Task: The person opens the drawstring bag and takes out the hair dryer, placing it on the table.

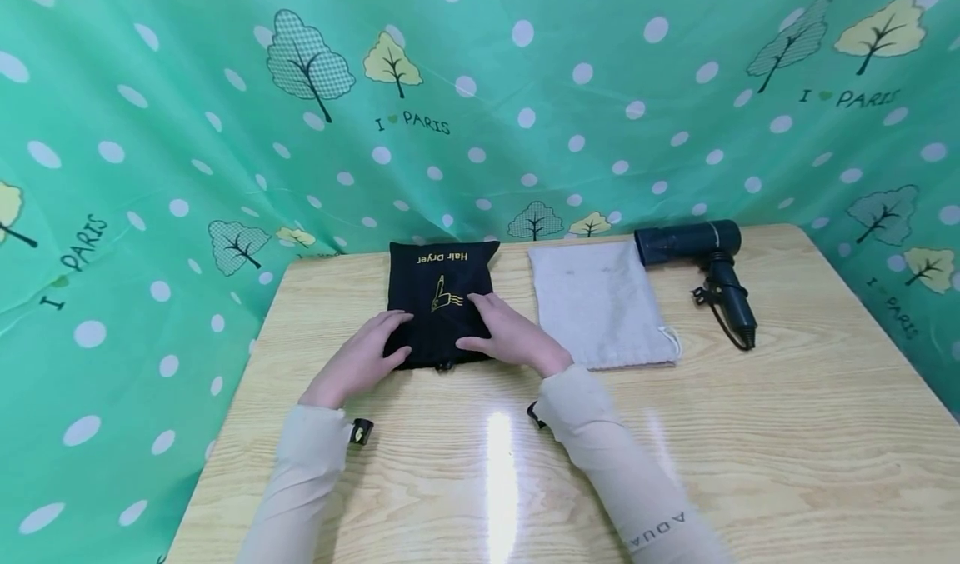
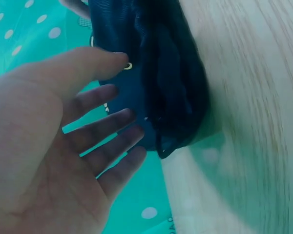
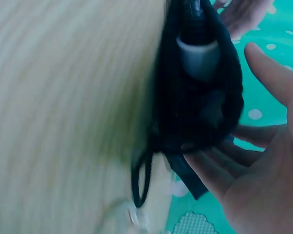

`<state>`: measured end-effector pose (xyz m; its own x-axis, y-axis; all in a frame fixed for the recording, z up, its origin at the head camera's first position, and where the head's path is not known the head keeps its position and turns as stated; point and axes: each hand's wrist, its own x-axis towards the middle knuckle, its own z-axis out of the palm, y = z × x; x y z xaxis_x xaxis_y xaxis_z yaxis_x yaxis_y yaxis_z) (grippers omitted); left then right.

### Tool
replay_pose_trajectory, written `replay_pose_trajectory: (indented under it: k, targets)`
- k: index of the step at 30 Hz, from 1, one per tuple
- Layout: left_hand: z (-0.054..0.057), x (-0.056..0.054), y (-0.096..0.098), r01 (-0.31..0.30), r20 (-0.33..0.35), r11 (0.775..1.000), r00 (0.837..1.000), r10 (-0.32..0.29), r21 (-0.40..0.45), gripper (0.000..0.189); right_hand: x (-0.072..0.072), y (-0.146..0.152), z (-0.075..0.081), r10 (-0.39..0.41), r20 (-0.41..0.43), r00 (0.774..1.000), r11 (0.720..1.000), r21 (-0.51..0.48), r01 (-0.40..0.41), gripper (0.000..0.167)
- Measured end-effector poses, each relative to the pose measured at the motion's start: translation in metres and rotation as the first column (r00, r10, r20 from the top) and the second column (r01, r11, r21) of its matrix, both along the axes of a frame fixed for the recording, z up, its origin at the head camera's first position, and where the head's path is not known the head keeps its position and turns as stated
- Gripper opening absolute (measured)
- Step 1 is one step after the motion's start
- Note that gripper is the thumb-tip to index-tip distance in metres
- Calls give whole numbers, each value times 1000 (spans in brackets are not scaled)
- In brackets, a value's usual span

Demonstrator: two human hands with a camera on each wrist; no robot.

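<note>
Black "Hair Dryer" drawstring pouch (image 1: 437, 324) looks soft and floppy, best taken by its mouth rim (image 3: 237, 92); left hand (image 1: 363, 359) and right hand (image 1: 516, 336) flank it, unclenched.

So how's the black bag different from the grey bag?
Color: the black bag is dark, while the grey bag is pale.
Print: the black bag has gold print saying "Hair Dryer"; no gold shows on the grey bag.
Shape: the black bag bulges with something inside; the grey bag lies flatter.
Both are drawstring bags lying on the table.
</note>
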<state>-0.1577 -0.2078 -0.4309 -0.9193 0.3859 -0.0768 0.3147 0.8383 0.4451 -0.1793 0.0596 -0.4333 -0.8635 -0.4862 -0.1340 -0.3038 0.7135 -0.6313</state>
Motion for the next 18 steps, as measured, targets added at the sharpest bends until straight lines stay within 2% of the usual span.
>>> replay_pose_trajectory:
  k: [6,11,18]
  targets:
    - [-13,-7,1,39,38,999,999,-38,-19,56,-1,-13,-9,-64,15,998,998,-5,64,95]
    - [-24,-8,2,46,67,998,997,-42,-52,48,2,-23,-11,-110,-23,994,994,24,111,98]
    - [-27,-8,4,30,42,997,999,-27,-68,44,3,-29,-8,-137,-28,990,989,53,138,96]
